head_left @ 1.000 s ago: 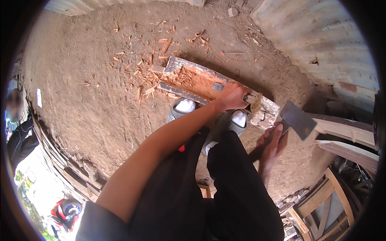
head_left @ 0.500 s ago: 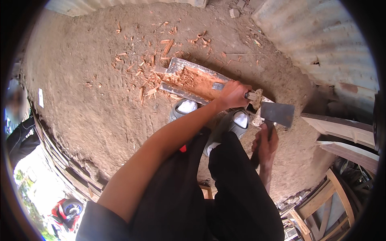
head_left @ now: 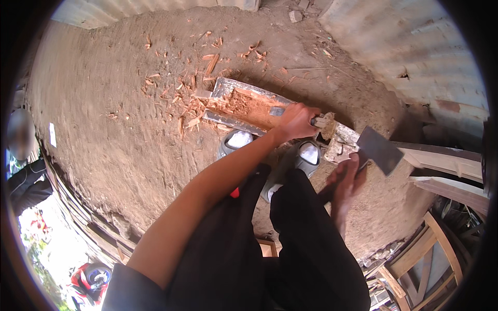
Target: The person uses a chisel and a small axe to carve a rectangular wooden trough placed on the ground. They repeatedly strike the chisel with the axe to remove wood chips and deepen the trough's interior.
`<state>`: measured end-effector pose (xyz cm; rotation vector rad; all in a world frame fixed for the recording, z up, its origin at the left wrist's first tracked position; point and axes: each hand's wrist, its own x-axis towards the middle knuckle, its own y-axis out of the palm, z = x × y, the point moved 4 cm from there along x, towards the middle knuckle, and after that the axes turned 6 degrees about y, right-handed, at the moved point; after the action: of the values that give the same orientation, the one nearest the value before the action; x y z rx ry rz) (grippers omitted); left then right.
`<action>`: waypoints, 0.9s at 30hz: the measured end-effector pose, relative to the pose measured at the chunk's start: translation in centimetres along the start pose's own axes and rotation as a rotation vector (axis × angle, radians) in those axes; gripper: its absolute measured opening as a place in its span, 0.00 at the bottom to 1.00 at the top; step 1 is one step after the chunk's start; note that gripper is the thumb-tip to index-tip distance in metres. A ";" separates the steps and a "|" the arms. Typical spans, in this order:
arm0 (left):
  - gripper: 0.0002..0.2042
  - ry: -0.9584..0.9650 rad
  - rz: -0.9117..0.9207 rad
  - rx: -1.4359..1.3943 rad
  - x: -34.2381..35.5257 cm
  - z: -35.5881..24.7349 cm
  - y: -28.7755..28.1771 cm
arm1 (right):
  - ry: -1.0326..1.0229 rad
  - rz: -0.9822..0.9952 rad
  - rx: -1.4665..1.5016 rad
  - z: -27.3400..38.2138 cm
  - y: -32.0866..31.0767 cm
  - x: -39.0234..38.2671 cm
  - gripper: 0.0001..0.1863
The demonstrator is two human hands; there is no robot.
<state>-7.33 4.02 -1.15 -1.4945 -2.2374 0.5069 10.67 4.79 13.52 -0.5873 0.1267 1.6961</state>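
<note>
My left hand (head_left: 300, 122) is closed around a chisel. The chisel's flat metal blade (head_left: 277, 111) rests in the reddish hollow of a wooden beam (head_left: 244, 124), and the butt of its handle sticks out behind my fist. The beam has pale, worn paint and lies on the dirt in front of my shoes. In my right hand (head_left: 345, 179) is the dark handle of a hatchet, slightly blurred. Its broad, dark rectangular head (head_left: 381, 150) is held to the right of the beam's near end, apart from the chisel.
Wood chips (head_left: 194, 119) are scattered around the beam's far left end. Corrugated metal sheeting (head_left: 410, 57) stands at the upper right. Wooden boards (head_left: 446, 166) and a wooden frame (head_left: 415, 249) lie on the right. Another person's dark-clothed body (head_left: 28, 181) shows at the left edge.
The hatchet and my right hand have swung rightward, away from the chisel's butt, and the hatchet head has tilted. My left hand keeps its hold on the chisel.
</note>
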 end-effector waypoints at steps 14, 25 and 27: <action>0.14 0.075 -0.016 -0.011 -0.5 0.6 -0.2 | 0.272 0.267 -0.355 -1.7 -0.5 1.4 0.15; 0.12 0.065 0.039 0.076 -0.4 0.6 0.3 | 0.246 0.260 -0.263 -1.6 -1.6 1.7 0.15; 0.12 0.036 0.060 0.078 -0.3 0.6 0.2 | 0.180 0.196 -0.090 -1.3 -2.0 1.6 0.15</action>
<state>-7.31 3.76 -1.79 -1.5226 -2.1262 0.5737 12.83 6.18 12.19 -0.8167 0.2440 1.8433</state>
